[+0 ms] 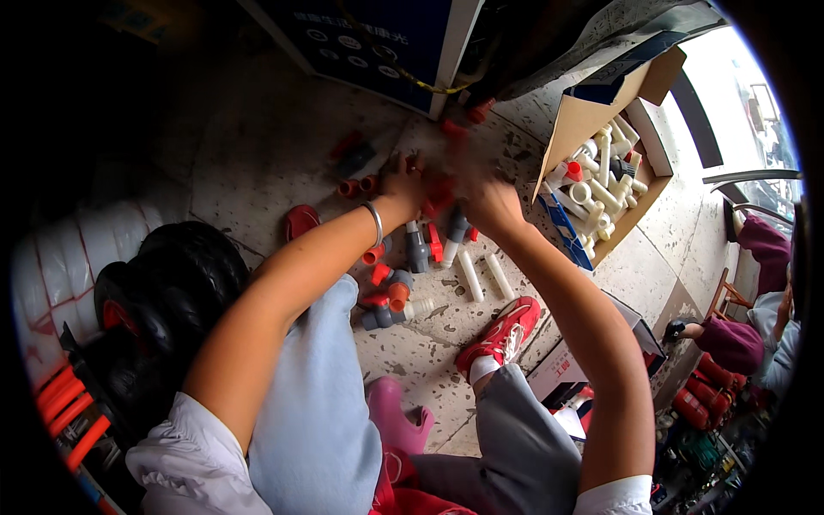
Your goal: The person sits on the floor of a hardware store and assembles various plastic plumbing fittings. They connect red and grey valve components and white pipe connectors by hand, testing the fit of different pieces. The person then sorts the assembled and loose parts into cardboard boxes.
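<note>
Both forearms reach forward over pipe fittings spread on the floor. My left hand (403, 184), with a silver bangle (375, 225) at its wrist, is among red and orange fittings; its fingers are partly hidden. To its right, motion smears my right hand (487, 196), so its grip does not show. A red fitting (439, 196) lies between the hands, and I cannot make out which hand touches it. Nearer me are a grey valve with a red handle (417, 251), two white pipe pieces (471, 276) and a grey fitting with an orange end (398, 293).
An open cardboard box (633, 221) of white fittings stands at right. Black tyres (193, 262) and a plastic-wrapped bundle (81, 270) are at left. A blue panel (378, 43) stands ahead. My red shoe (502, 335) is beside the white pipes; another person's maroon-clothed leg (730, 348) is far right.
</note>
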The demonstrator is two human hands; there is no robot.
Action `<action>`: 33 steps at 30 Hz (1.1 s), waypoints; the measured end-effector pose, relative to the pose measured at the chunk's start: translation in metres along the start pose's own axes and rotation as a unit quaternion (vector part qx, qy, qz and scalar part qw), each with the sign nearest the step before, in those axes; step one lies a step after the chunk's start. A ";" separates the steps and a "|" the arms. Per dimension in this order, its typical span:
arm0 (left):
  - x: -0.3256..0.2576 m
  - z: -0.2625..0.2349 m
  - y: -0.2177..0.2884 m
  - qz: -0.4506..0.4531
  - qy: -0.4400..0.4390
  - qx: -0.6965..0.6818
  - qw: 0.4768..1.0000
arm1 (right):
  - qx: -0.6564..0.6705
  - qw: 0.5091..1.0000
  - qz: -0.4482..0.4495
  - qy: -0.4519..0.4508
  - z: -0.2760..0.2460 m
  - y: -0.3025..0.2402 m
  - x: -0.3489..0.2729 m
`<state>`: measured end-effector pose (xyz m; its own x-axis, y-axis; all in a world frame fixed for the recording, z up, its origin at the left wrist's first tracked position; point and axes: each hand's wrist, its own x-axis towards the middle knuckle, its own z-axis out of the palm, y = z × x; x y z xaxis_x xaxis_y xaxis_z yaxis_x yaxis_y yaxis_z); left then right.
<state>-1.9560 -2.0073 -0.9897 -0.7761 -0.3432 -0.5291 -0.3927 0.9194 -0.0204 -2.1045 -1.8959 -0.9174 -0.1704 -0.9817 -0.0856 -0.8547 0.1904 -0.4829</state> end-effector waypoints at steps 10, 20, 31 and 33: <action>0.018 0.055 -0.005 0.023 0.159 -0.003 0.987 | 0.036 0.995 0.023 0.095 0.088 0.069 0.037; -0.025 -0.042 -0.013 -0.017 0.135 -0.409 0.902 | 0.006 0.936 0.337 0.104 0.019 0.045 0.071; -0.074 -0.037 -0.019 -0.045 0.216 -0.608 0.763 | -0.076 0.970 0.195 0.123 0.046 0.042 0.103; -0.073 -0.055 -0.021 -0.037 0.246 -0.613 0.750 | -0.161 0.966 0.177 0.095 0.061 0.071 0.101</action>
<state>-1.9181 -2.0119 -0.9037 -0.6993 -0.6915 -0.1812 -0.3683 0.1313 0.9204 -2.1526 -1.9818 -1.0140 -0.5407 -0.8410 -0.0203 -0.8295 0.5370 -0.1538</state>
